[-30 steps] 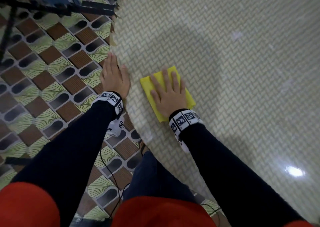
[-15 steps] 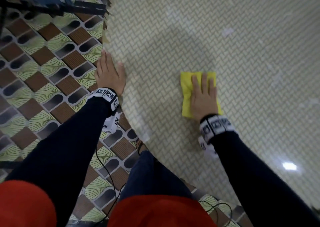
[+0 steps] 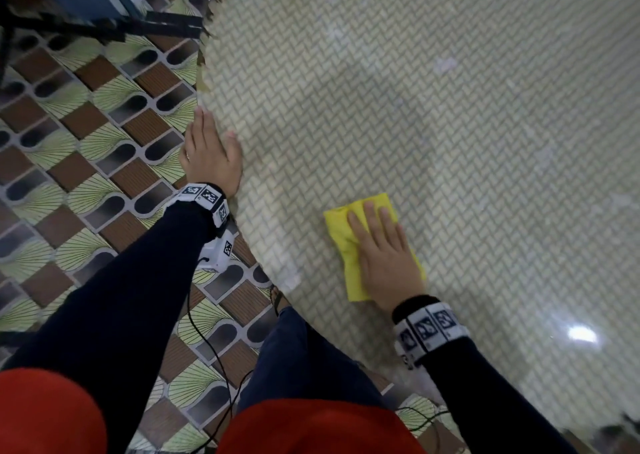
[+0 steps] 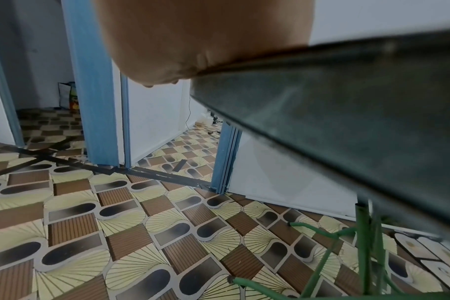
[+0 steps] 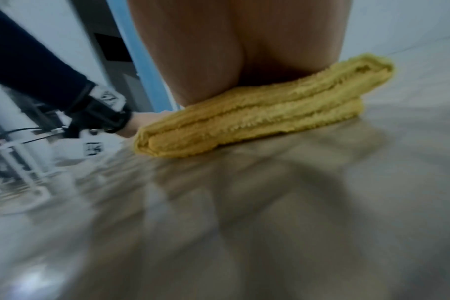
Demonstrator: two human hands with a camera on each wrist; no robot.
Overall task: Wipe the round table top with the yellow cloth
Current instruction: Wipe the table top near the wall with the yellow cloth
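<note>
The folded yellow cloth (image 3: 346, 242) lies on the round table top (image 3: 450, 124), which has a pale woven pattern under a glossy surface. My right hand (image 3: 381, 246) lies flat on the cloth with straight fingers, pressing it down near the table's near edge. The right wrist view shows the cloth (image 5: 257, 113) folded in thick layers under my palm. My left hand (image 3: 209, 152) rests flat on the table's left rim, fingers straight, holding nothing. From the left wrist view, the palm (image 4: 193, 40) sits over the dark table edge (image 4: 347, 125).
The patterned tile floor (image 3: 86, 142) spreads to the left of the table. A blue door frame (image 4: 90, 81) and dark bars on the floor stand at the far left. Green metal table legs (image 4: 360, 233) show under the top. My legs are close against the table's near edge.
My right hand has slid the cloth to the right across the table, then back toward the near edge. The left hand has stayed on the rim.
</note>
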